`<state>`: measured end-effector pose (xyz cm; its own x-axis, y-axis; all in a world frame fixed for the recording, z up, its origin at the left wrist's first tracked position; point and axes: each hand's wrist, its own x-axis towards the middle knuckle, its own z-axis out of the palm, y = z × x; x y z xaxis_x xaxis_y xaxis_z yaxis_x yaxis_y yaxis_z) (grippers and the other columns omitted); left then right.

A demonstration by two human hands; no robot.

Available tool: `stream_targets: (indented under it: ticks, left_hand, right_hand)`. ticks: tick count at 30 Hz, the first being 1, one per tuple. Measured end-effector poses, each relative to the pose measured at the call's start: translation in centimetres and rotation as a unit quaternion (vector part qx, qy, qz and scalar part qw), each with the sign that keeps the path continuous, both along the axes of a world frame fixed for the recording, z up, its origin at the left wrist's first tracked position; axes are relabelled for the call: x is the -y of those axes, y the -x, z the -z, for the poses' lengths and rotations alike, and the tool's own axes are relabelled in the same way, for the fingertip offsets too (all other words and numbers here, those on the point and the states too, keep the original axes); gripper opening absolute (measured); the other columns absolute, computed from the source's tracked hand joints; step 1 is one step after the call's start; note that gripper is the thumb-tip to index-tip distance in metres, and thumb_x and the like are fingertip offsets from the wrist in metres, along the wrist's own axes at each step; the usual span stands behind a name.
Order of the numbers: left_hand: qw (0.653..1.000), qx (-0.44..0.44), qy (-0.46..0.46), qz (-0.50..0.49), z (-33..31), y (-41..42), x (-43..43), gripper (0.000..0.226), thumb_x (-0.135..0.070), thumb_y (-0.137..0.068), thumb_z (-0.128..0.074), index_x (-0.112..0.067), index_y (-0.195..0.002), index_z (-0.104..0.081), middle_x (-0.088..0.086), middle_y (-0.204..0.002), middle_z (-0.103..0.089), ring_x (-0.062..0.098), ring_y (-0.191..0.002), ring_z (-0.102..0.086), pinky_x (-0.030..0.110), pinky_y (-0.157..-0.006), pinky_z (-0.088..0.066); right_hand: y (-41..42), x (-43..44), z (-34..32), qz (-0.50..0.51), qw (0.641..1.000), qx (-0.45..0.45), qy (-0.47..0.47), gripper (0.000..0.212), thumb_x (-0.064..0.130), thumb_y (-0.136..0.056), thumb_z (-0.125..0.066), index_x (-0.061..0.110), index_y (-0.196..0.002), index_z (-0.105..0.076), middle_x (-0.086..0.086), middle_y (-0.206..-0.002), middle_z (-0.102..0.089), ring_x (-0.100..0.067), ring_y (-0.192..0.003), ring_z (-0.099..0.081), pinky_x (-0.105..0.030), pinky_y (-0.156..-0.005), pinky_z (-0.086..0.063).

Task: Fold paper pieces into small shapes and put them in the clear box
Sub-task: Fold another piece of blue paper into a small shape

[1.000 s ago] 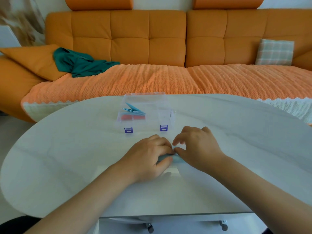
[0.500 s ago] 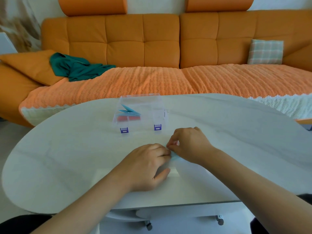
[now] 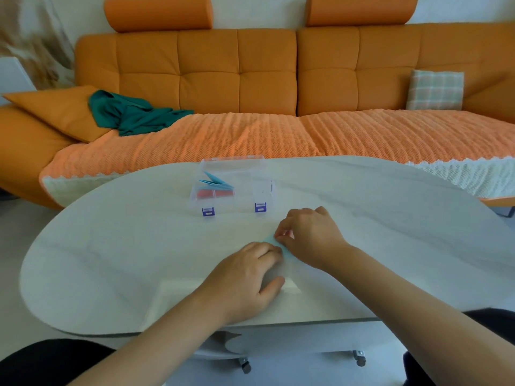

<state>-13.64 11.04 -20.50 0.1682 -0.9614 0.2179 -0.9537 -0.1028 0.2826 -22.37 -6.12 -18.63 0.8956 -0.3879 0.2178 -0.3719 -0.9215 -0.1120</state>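
A light blue paper piece [image 3: 269, 240] lies on the white table [image 3: 111, 246], mostly hidden under my hands. My right hand [image 3: 309, 235] pinches its far edge with curled fingertips. My left hand [image 3: 245, 277] lies flat over the near part of the paper, fingers pressing down. Beyond them stands the clear box [image 3: 232, 188] with two purple latches, lid open. Folded blue shapes [image 3: 214, 181] and a red one [image 3: 214, 194] lie in its left part.
An orange sofa [image 3: 239, 79] runs behind the table, with a green cloth [image 3: 128, 112] and a checked cushion [image 3: 434, 90] on it. The table's near edge is just below my wrists. Dark knees show at the bottom corners.
My right hand has shifted a little away from me along the paper's edge. My left hand stays pressed on the paper. The view has tilted slightly.
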Motion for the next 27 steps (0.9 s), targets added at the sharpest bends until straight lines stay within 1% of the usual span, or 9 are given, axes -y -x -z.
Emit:
stream_targets:
  ticks: [4,6,8,11,16,18,21,24,27]
  left_hand:
    - [1.0,-0.005,-0.002,0.008,0.3,-0.4,-0.1,0.047,-0.047,-0.095,-0.044,-0.028,-0.137,-0.052,-0.014,-0.139,-0.048,0.005,-0.127,-0.042,0.025,-0.105,-0.04]
    - [1.0,-0.005,-0.003,0.009,0.4,-0.5,-0.1,0.047,-0.047,-0.096,-0.045,-0.029,-0.138,-0.051,-0.015,-0.139,-0.048,0.004,-0.128,-0.041,0.027,-0.105,-0.04]
    - [1.0,-0.007,0.0,0.01,0.3,-0.5,-0.2,0.046,-0.046,-0.096,-0.047,-0.03,-0.139,-0.051,-0.014,-0.138,-0.049,0.004,-0.127,-0.041,0.025,-0.105,-0.04]
    - [1.0,-0.008,0.001,0.011,0.3,-0.3,-0.4,0.048,-0.046,-0.097,-0.047,-0.031,-0.142,-0.049,-0.013,-0.139,-0.048,0.002,-0.127,-0.04,0.02,-0.104,-0.038]
    - [1.0,-0.008,0.002,0.012,-0.1,-0.1,-0.5,0.044,-0.044,-0.099,-0.045,-0.03,-0.14,-0.05,-0.014,-0.137,-0.047,0.002,-0.127,-0.039,0.023,-0.103,-0.041]
    - [1.0,-0.008,0.014,0.002,0.0,0.0,-0.4,0.041,-0.041,-0.099,-0.042,-0.027,-0.134,-0.058,-0.012,-0.134,-0.052,0.003,-0.126,-0.043,0.026,-0.1,-0.045]
    - [0.999,0.0,0.035,-0.015,0.3,0.2,-0.3,0.048,-0.042,-0.095,-0.034,-0.018,-0.115,-0.072,-0.006,-0.12,-0.064,0.009,-0.115,-0.054,0.032,-0.089,-0.054]
    - [0.998,0.019,0.039,-0.039,0.4,-0.1,-0.5,0.054,-0.042,-0.092,-0.033,-0.012,-0.107,-0.075,-0.004,-0.11,-0.069,0.011,-0.107,-0.06,0.031,-0.084,-0.056]
    - [0.997,0.038,0.036,-0.059,0.2,-0.8,-1.3,0.051,-0.039,-0.09,-0.037,-0.01,-0.097,-0.078,-0.004,-0.101,-0.071,0.012,-0.099,-0.063,0.03,-0.076,-0.058]
  right_hand:
    - [1.0,-0.5,1.1,-0.038,0.995,0.036,0.089,0.015,0.026,-0.084,-0.063,0.034,-0.081,-0.076,0.009,-0.085,-0.067,-0.021,-0.074,-0.057,-0.036,-0.068,-0.041]
    - [1.7,-0.9,1.4,-0.062,0.99,0.041,0.117,0.017,0.022,-0.081,-0.063,0.032,-0.075,-0.075,0.011,-0.085,-0.067,-0.021,-0.073,-0.056,-0.037,-0.066,-0.042]
    - [2.7,-1.3,1.6,-0.084,0.988,0.048,0.124,0.02,0.022,-0.082,-0.059,0.031,-0.076,-0.075,0.012,-0.086,-0.069,-0.02,-0.076,-0.058,-0.037,-0.068,-0.043]
    - [3.9,-1.6,1.9,-0.093,0.988,0.032,0.121,0.028,0.028,-0.085,-0.047,0.029,-0.084,-0.074,0.012,-0.089,-0.071,-0.019,-0.085,-0.06,-0.037,-0.077,-0.042]
    - [5.0,-2.1,2.3,-0.101,0.989,0.039,0.096,0.031,0.029,-0.085,-0.044,0.024,-0.093,-0.073,0.01,-0.097,-0.072,-0.02,-0.087,-0.064,-0.039,-0.081,-0.047]
    - [5.2,-2.0,2.3,-0.098,0.99,0.024,0.1,0.034,0.032,-0.086,-0.04,0.024,-0.093,-0.073,0.01,-0.1,-0.072,-0.019,-0.09,-0.064,-0.039,-0.083,-0.046]
    - [4.8,-2.0,2.1,-0.085,0.991,0.002,0.108,0.038,0.034,-0.089,-0.035,0.026,-0.088,-0.072,0.01,-0.101,-0.072,-0.018,-0.09,-0.063,-0.037,-0.085,-0.043]
    - [4.4,-2.0,2.2,-0.073,0.991,-0.001,0.113,0.04,0.033,-0.09,-0.033,0.025,-0.081,-0.071,0.009,-0.099,-0.072,-0.018,-0.086,-0.062,-0.036,-0.084,-0.04]
    - [4.3,-1.9,2.4,-0.066,0.991,-0.006,0.119,0.041,0.033,-0.09,-0.033,0.024,-0.08,-0.072,0.009,-0.099,-0.073,-0.019,-0.085,-0.062,-0.036,-0.086,-0.039]
